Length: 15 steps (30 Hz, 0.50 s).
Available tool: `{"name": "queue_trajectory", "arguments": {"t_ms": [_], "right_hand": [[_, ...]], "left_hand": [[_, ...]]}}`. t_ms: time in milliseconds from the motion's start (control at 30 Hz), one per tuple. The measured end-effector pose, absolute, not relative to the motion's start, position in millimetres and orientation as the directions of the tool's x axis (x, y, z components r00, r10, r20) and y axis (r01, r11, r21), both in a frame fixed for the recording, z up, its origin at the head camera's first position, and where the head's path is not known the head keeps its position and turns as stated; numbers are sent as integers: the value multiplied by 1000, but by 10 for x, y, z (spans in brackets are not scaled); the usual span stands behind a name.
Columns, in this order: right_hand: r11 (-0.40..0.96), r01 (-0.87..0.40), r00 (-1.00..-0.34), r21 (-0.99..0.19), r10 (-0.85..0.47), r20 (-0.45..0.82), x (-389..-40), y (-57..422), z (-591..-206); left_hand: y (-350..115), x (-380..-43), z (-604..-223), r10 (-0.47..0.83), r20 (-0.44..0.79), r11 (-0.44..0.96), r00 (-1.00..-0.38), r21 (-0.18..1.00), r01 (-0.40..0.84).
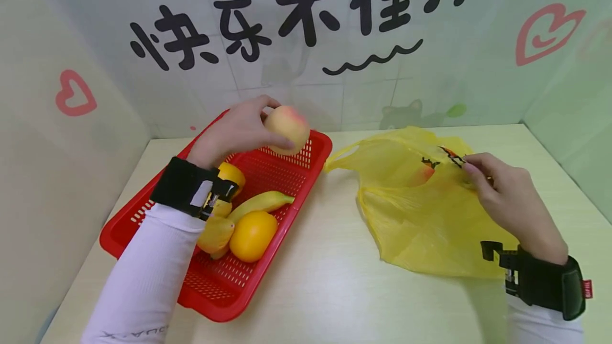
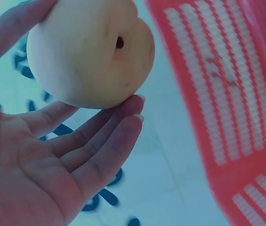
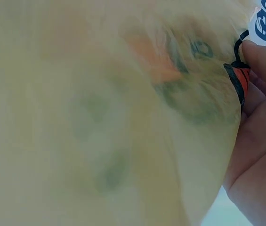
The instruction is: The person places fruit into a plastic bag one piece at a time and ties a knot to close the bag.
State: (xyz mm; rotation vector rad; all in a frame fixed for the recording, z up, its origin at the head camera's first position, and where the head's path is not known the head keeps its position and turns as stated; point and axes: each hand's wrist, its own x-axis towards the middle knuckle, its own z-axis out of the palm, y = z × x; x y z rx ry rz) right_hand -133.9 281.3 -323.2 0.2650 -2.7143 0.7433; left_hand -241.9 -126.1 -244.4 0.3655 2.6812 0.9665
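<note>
A pale peach [image 1: 288, 129] with a pink blush is gripped between the thumb and fingers of my left hand [image 1: 239, 127], above the far end of a red plastic basket [image 1: 306, 203]. The left wrist view shows the dimpled end of the same peach [image 2: 90, 56] near the fingertips, beside the basket's slotted wall [image 2: 194, 89]. On the right, my right hand [image 1: 513, 198] pinches the edge of a yellow plastic bag [image 1: 430, 227] with a printed pattern. Close up in the right wrist view, thumb and fingers hold the bag's film [image 3: 137, 141]. The bag's inside is hidden.
Inside the basket lie a banana [image 1: 263, 203], an orange [image 1: 253, 236], a yellow pear-like fruit [image 1: 216, 233] and another orange-yellow fruit [image 1: 231, 175], partly behind my left wrist. A printed wall [image 1: 296, 105] stands behind the pale table [image 1: 325, 291].
</note>
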Motion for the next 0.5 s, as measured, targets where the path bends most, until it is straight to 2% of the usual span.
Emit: {"name": "queue_trajectory", "arguments": {"t_ms": [233,500], "right_hand": [[817,-202,-955,-540,-41,295,-1329,2831,-3227],[812,-214,-945,-543,-30,326,-1304,2824,-3215]], "left_hand": [[-957,-2210,-2318,456,-142,697,-879,671,254],[-653,-2036,-2313,593,-164,616,-788,723,312]]}}
